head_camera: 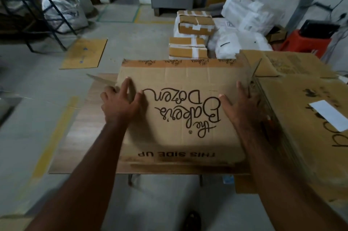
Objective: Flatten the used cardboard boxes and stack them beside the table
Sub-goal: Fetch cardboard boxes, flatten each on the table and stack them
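Forearms reach in from the bottom edge toward a small wooden table (79,136); flattened box (180,114) printed "the Baker's Dozen" and "THIS SIDE UP" lies on the tabletop, print upside down to the camera. Left hand (120,102) rests on the box's left edge, fingers spread and mostly straight, one or two tips possibly over the edge, hard to tell. Right hand (239,104) lies flat on the box's right edge, fingers straight and extended, nothing clamped in either hand. Just right of that hand, touching the printed box, a second cardboard box (308,118) with a white label and black marker writing, flaps up at the far side. Under the table, a dark shoe (192,219) on the concrete floor. Further out, a flat cardboard sheet (84,53) on the floor at left, taped brown parcels (194,23) stacked beyond the table, white plastic bags (244,12) beside them, an orange stool (305,42) at right, metal rack (28,5) far left
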